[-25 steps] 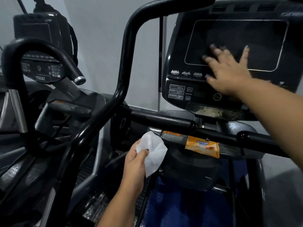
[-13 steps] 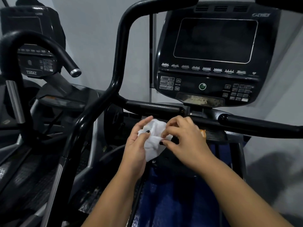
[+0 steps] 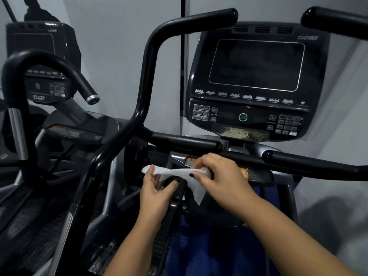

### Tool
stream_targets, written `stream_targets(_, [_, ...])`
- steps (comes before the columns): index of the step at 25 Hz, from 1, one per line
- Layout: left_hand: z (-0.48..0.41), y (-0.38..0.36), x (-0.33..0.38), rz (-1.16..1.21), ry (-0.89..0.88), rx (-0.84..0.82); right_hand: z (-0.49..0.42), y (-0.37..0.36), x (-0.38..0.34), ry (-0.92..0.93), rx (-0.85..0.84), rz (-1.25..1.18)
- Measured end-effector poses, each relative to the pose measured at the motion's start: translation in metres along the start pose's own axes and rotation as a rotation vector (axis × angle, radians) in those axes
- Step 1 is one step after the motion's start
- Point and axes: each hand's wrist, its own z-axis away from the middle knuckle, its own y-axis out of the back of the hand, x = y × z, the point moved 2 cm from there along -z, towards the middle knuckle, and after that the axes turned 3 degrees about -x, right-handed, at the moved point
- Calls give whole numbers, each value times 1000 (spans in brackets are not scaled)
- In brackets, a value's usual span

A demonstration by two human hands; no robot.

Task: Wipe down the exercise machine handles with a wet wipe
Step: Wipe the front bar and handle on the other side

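Note:
A white wet wipe (image 3: 179,173) is stretched between both hands, low in front of the machine. My left hand (image 3: 157,191) pinches its left end and my right hand (image 3: 219,174) pinches its right side; a corner hangs down. The tall black left handle (image 3: 145,76) rises and curves right overhead. Two short horizontal black handles run just beyond my hands: the left grip (image 3: 185,141) and the right grip (image 3: 310,163). The orange wipe packet (image 3: 244,171) lies on the ledge, mostly hidden behind my right hand.
The black console (image 3: 256,80) with its dark screen and keypad stands behind the grips. A second machine with a curved handle (image 3: 39,64) and its own console sits at the left. Another black handle end (image 3: 330,20) shows top right. Grey walls are behind.
My right hand left the console screen and came down to the wipe. Both hands have pulled the bunched wipe apart, so it now spreads flat between them.

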Motion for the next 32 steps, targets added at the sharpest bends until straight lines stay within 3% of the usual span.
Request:
stream_targets(4, [-25,-6,-13,195,35,136,-21,-1,-16,50,-416,113])
stream_targets(5, [-33,-6,-16,208,21,117,-33,9,-16,67,-391,125])
stream_targets(7, [-49,-4,-22,150,12,156,-72,41,-6,101,-177,203])
stream_targets(10, [-78,-4,-19,49,73,279,-147,97,27,54,94,571])
stream_targets(13, [-118,-12,-7,40,105,280,-198,134,76,-88,55,870])
stream_targets(15, [-135,-18,2,-9,2,237,-212,139,110,-77,15,996])
stream_targets(17, [-153,-21,-6,-74,-101,201,-215,133,132,4,76,1039])
stream_targets(21, [-177,-17,-14,38,-222,427,-215,126,141,99,226,1032])
stream_targets(24, [-189,-22,-20,92,-288,446,-215,127,143,127,269,1013])
stream_targets(26, [-199,-24,-26,284,-223,343,-215,125,146,131,280,1025])
stream_targets(28, [-213,-28,-27,540,-44,308,-217,125,146,142,283,1022])
stream_targets(32, [-210,-44,-19,633,55,257,-216,127,146,138,295,1016])
